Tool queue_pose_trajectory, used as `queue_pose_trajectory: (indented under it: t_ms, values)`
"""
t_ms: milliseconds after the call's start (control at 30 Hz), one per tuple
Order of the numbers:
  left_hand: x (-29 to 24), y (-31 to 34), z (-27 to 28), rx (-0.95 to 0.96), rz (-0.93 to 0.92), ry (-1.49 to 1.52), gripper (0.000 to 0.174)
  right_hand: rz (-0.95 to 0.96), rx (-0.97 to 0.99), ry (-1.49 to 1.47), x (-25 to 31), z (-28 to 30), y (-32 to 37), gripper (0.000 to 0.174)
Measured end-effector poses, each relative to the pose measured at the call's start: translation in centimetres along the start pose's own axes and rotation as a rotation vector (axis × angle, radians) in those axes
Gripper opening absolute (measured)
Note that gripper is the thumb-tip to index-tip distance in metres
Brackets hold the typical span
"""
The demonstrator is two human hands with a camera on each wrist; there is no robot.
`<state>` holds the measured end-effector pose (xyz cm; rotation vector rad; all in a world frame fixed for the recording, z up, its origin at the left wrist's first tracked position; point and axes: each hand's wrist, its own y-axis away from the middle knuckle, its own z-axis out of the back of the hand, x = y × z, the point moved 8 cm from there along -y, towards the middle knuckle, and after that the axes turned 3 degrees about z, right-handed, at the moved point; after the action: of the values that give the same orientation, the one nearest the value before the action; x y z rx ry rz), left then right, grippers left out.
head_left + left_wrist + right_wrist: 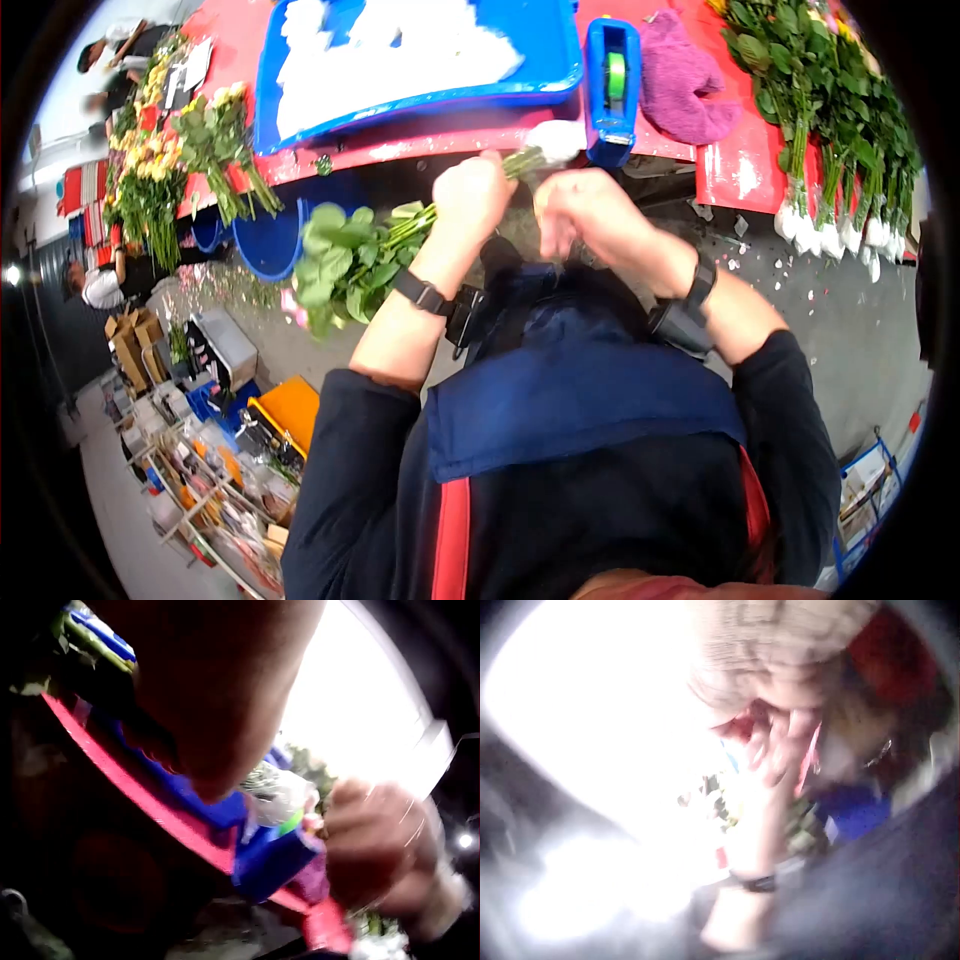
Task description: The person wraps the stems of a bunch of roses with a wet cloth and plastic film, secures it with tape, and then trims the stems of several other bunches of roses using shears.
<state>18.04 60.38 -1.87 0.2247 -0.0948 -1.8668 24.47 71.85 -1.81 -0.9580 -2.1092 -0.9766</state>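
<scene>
My left hand [470,198] grips a bunch of leafy flower stems [418,217], held sideways in front of the body. Its leaves [340,255] and a few pink blooms hang to the left. The stem ends to the right carry a white wrapping [558,142], also visible in the left wrist view as a pale bundle [277,802]. Close by it, my right hand [598,213] is blurred, its fingers bent inward. Thin pale streaks cross the right hand [375,840] in the left wrist view; I cannot tell whether it holds anything.
On the red table [740,180] stand a blue tray [420,112] of white material, a blue tape dispenser [612,90] and a purple cloth [685,75]. Bunches with white-wrapped ends [825,235] lie at right, more flowers [225,150] at left. Blue buckets [270,240] stand below.
</scene>
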Motion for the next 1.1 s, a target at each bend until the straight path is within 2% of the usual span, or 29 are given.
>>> queue_pose_trajectory:
  t_ms: [33,100,200,267,300,400,433,467,533,600,633,667,733,833,867,933,967,1067,1100]
  values:
    - [-0.4,0.5,-0.1,0.009,-0.005,-0.067,0.023,-0.058,-0.019,-0.061,0.1,-0.9,-0.3,0.016]
    - [-0.6,1.2,0.3,0.019,-0.073,0.030,0.018,-0.177,-0.111,-0.105,1.8,-1.9,-1.4,0.018]
    - [-0.4,3.4,0.6,0.096,-0.125,0.089,0.018,-0.284,0.019,-0.252,3.9,-2.7,-3.6,0.027]
    - [-1.1,4.7,2.2,0.184,-0.159,0.045,0.021,-0.228,0.171,-0.258,6.3,-3.2,-4.9,0.034]
    - [-1.1,5.2,2.5,0.209,-0.169,0.082,0.022,-0.214,0.146,-0.143,6.9,-2.8,-5.4,0.038]
    - [-0.6,5.9,5.4,0.363,-0.163,0.220,0.026,-0.334,0.313,-0.060,5.2,-1.0,-5.7,0.057]
    - [0.0,6.0,5.9,0.378,-0.147,0.321,0.024,-0.337,0.240,-0.012,4.5,0.4,-5.7,0.066]
    - [0.6,6.0,6.1,0.425,-0.084,0.403,0.023,-0.343,0.203,0.075,3.2,1.8,-5.9,0.060]
    - [2.0,5.7,6.3,0.513,0.041,0.564,0.020,-0.031,0.278,0.422,2.5,1.5,-4.9,0.049]
    - [3.3,5.2,5.8,0.450,0.105,0.696,0.019,0.093,0.317,0.759,2.0,0.0,-2.3,0.028]
    - [3.9,5.0,5.7,0.411,0.158,0.737,0.020,-0.056,0.219,0.608,0.1,0.2,-1.9,0.016]
    - [4.5,4.7,5.6,0.375,0.207,0.778,0.021,-0.059,0.121,0.697,-0.1,0.1,-1.2,0.013]
    - [5.2,3.7,5.3,0.264,0.212,0.502,0.025,0.201,0.199,0.655,1.7,-4.0,0.2,0.015]
    - [3.4,3.9,4.1,0.187,0.173,0.140,0.026,-0.056,0.083,0.453,3.1,-6.1,-2.0,0.025]
    - [2.7,4.2,3.9,0.124,0.075,0.143,0.026,-0.128,0.050,0.390,3.5,-5.9,-2.9,0.026]
    - [2.5,4.5,4.2,0.219,0.050,0.248,0.026,-0.291,0.078,0.062,5.2,-6.9,-2.8,0.032]
    - [2.1,4.7,4.6,0.246,0.001,0.211,0.025,-0.311,0.115,0.028,6.1,-6.7,-3.1,0.041]
    - [1.0,5.5,6.2,0.341,-0.110,0.140,0.024,-0.222,0.291,0.343,7.9,-4.9,-4.6,0.046]
    - [0.8,5.6,6.6,0.376,-0.125,0.152,0.024,-0.244,0.393,0.338,8.0,-4.8,-4.7,0.049]
